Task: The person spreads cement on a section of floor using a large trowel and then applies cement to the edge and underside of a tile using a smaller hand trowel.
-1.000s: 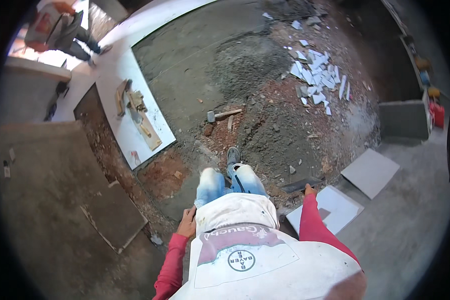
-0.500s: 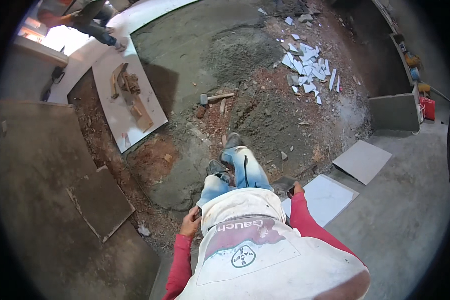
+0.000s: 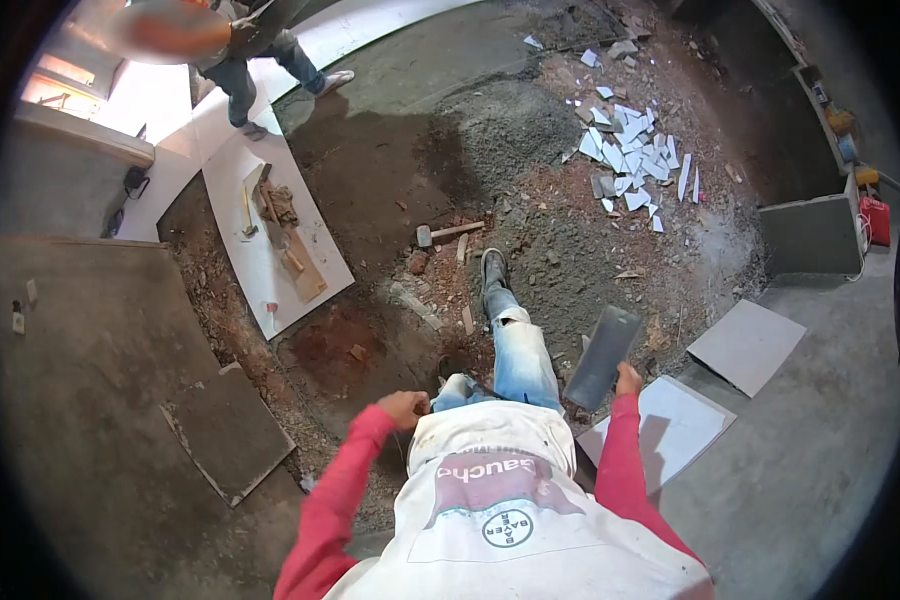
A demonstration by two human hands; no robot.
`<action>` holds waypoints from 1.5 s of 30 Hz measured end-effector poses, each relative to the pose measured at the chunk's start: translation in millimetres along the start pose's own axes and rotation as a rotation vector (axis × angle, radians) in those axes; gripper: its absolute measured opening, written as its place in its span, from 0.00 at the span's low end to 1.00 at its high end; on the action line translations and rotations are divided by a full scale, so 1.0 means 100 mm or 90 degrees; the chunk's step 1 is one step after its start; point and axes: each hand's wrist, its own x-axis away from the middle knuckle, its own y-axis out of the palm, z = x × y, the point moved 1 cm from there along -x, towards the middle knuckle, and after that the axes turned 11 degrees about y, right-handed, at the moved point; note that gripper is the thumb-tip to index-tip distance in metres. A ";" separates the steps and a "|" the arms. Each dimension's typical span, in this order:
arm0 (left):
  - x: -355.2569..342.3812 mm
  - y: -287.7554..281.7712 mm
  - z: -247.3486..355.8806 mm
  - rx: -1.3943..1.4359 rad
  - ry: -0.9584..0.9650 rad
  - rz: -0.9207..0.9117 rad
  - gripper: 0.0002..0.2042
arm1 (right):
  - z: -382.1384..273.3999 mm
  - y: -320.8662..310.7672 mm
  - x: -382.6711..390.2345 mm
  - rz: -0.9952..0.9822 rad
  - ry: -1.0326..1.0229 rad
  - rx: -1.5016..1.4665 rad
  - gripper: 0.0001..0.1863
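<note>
Grey float (image 3: 604,357) poised beside the right leg, rubble underfoot

The right hand (image 3: 628,379) is gripping the long flat float at its edge, fingers curling in; the handle itself is not showing. The float is tilting between the forward leg and a white tile (image 3: 688,415), near that tile's edge. The left hand (image 3: 406,408) is hovering by the left thigh; I cannot tell whether its grip is closing on cloth or staying empty.

If the right grip is loosening or the wrist turning, the float could be striking the tile and chipping it. The forward shoe (image 3: 493,268) is standing on loose rubble, which could be rolling and upsetting balance. A mallet (image 3: 447,234) is lying just ahead and to the left, where its handle could be catching a toe. Farther out, broken white shards (image 3: 635,155) are presenting edges that could be cutting anyone who falls. A co-worker's shoe (image 3: 335,82) could be denting the grey bed (image 3: 390,85), should that be soft.
</note>
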 end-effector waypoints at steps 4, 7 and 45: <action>-0.75 -1.11 -0.24 -0.007 -0.076 -0.087 0.18 | 0.46 -0.17 -0.08 0.051 0.140 -0.009 0.24; -1.58 -1.60 -0.66 -0.083 -0.060 0.286 0.19 | 0.25 0.02 0.06 0.061 0.311 0.124 0.23; -2.26 -1.41 -2.98 0.534 -0.157 0.384 0.49 | -0.86 1.68 0.51 -0.183 0.004 0.971 0.20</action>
